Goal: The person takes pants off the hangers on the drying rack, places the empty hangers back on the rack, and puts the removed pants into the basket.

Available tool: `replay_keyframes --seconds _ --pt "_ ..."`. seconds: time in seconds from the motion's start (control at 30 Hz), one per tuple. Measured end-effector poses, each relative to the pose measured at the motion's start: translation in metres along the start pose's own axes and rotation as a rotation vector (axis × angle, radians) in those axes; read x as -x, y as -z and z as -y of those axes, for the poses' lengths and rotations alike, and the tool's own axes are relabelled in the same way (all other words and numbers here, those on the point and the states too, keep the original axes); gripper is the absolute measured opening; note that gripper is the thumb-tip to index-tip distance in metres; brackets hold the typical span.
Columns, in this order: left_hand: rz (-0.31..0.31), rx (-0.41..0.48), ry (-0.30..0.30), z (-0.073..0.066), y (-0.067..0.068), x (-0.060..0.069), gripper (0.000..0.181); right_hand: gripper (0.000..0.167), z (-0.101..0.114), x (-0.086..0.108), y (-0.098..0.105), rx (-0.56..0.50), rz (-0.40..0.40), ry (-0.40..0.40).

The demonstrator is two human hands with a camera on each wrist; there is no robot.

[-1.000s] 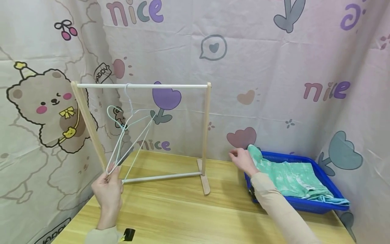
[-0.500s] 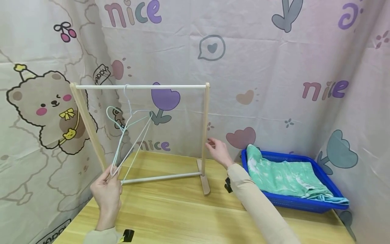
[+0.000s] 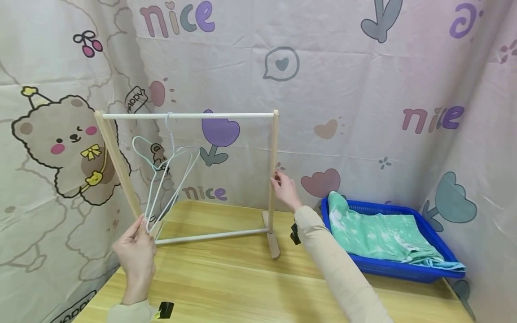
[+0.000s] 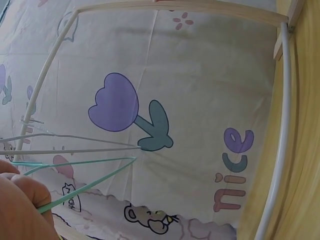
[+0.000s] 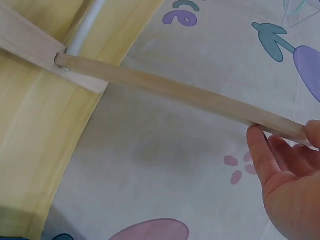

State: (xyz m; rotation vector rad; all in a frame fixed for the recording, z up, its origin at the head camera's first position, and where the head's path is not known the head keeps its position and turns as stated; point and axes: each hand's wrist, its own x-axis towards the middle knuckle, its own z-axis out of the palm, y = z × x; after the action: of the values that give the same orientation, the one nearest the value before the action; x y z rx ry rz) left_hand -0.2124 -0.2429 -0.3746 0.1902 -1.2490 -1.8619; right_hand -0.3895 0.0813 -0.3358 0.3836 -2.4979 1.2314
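My left hand (image 3: 136, 260) pinches the lower corner of a pale green wire hanger (image 4: 75, 193), whose hook is free. Beside it a white wire hanger (image 4: 75, 150) has its hook over the top rail (image 3: 226, 115) of a small wooden clothes rack; its near corner also reaches my fingers, and whether they hold it too I cannot tell. At the rack's right side, my right hand (image 3: 286, 190) holds the upright post (image 5: 185, 95), thumb and fingers on either side of it. Part of the left hand is cut off in the left wrist view.
A blue plastic basket (image 3: 396, 269) stands at the right of the wooden table (image 3: 226, 287), holding a green and white tie-dye cloth (image 3: 375, 237). Printed fabric (image 3: 343, 80) hangs behind the table. The rack's foot (image 3: 273, 244) rests on the tabletop.
My right hand has moved left from beside the basket to the rack's right post and taken hold of it. My left hand has shifted slightly left, turning the green hanger away from the white one.
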Motion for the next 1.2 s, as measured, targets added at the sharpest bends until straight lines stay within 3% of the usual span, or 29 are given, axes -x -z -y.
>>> replay_keyframes --seconds 0.23,0.47,0.57,0.7,0.83,1.2 --pt "0.003 -0.020 -0.046 -0.002 0.001 -0.002 0.032 0.041 0.001 0.000 0.002 0.006 0.022 -0.001" --pt "-0.038 -0.205 -0.178 -0.007 -0.001 -0.011 0.026 0.043 -0.001 0.002 0.001 -0.012 0.016 -0.007" --pt "-0.066 -0.197 -0.202 -0.009 -0.002 -0.015 0.024 0.043 -0.001 0.001 0.001 0.009 0.007 -0.005" --pt "-0.065 -0.043 -0.172 -0.013 -0.002 -0.018 0.024 0.044 -0.001 0.000 0.001 0.024 0.010 -0.011" --pt "-0.043 0.036 -0.163 -0.020 -0.002 -0.018 0.024 0.047 -0.001 0.001 0.000 0.015 0.022 -0.027" --pt "-0.080 -0.128 -0.275 -0.036 -0.017 -0.031 0.024 0.048 0.002 0.001 0.001 0.007 0.030 -0.043"
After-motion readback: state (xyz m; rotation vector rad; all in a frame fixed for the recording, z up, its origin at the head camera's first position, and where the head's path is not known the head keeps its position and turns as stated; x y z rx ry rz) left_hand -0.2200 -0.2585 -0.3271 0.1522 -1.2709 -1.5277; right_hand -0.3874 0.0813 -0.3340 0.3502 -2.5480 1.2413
